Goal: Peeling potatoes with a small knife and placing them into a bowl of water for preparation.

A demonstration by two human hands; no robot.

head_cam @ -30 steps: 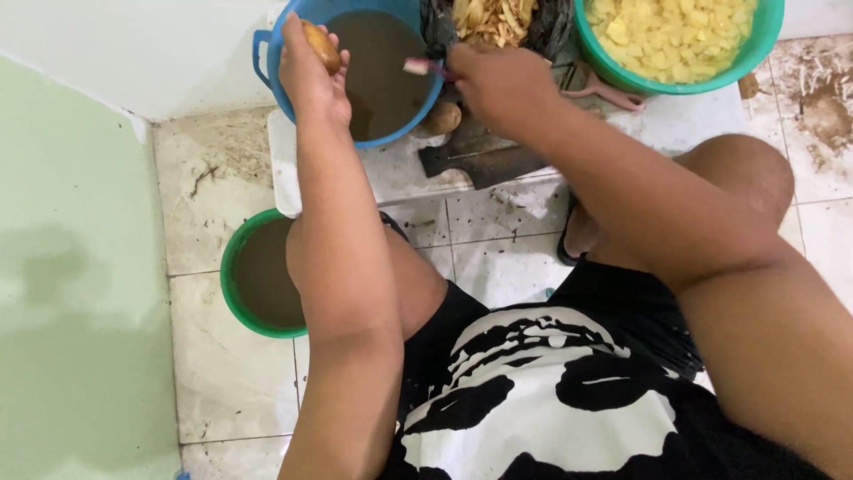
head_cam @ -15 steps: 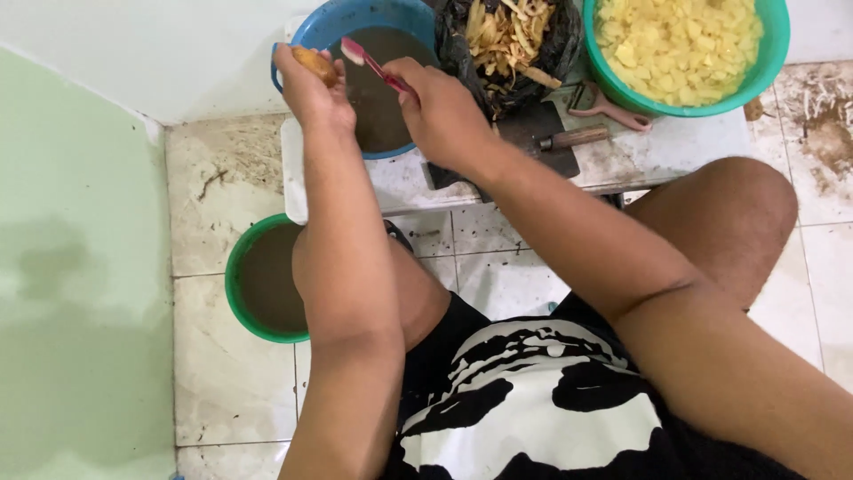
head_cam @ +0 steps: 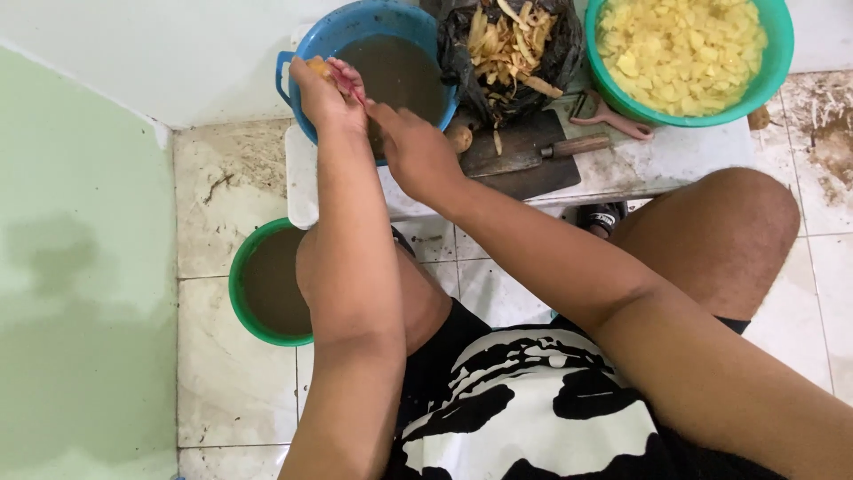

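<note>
My left hand (head_cam: pixel 323 94) grips a small brown potato (head_cam: pixel 320 68) over the rim of a blue tub (head_cam: pixel 306 49) of murky brown water. My right hand (head_cam: pixel 414 151) holds a pink toothbrush (head_cam: pixel 352 85) whose head lies against the potato, partly hidden by my left fingers. Another potato (head_cam: pixel 459 137) rests on the white board (head_cam: pixel 306 178) beside the tub.
A black bag of potato peels (head_cam: pixel 511 44) sits behind a dark cleaver with a wooden handle (head_cam: pixel 577 145). A green bowl of cut yellow potato pieces (head_cam: pixel 680 49) stands at the right, a pink peeler (head_cam: pixel 617 116) below it. A green bucket of brown water (head_cam: pixel 267 280) is on the floor tiles.
My right hand has come from the peel bag across to my left hand, bringing the toothbrush from above the blue tub down onto the potato. The view has shifted slightly.
</note>
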